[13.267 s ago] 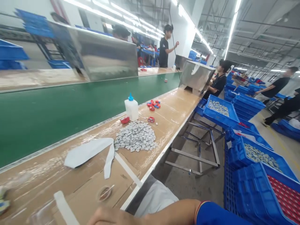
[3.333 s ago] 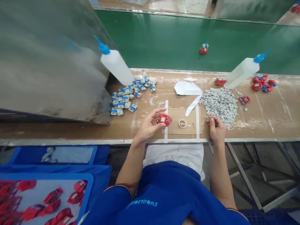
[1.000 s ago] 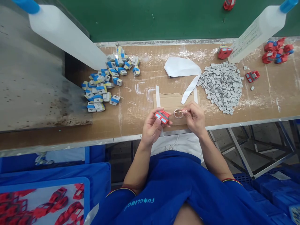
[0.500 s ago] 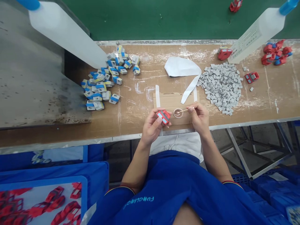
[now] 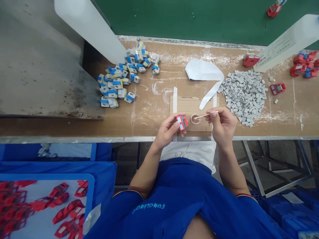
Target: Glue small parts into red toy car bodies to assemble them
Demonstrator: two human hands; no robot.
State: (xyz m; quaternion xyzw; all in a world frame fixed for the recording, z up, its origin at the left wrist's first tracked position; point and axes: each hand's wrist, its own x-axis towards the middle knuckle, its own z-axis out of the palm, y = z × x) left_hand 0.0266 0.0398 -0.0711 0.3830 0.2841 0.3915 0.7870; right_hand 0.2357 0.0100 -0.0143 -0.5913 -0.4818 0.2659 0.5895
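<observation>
A small red toy car part (image 5: 182, 122) with grey and pale blue patches is held between the thumb and fingers of my left hand (image 5: 167, 131). My right hand (image 5: 223, 127) pinches a thin wooden stick (image 5: 205, 115). The stick's far tip is inside a small round cup (image 5: 195, 119), just right of the red part. Under the cup lies a piece of cardboard (image 5: 184, 103), with white strips along its two sides. What the cup contains is too small to tell.
Grey-white blocks with blue bands (image 5: 116, 83) are heaped at left beside a white bottle (image 5: 94, 30). Small grey pieces (image 5: 245, 94) are piled at right, near another bottle (image 5: 284, 43). A white cloth-like strip (image 5: 204, 70) lies behind the cardboard. Red parts fill a blue crate (image 5: 91, 189) at lower left.
The camera view has shifted, so the table items appear further right. Both hands keep their holds, and the stick's tip stays in the cup. My right hand looks turned slightly.
</observation>
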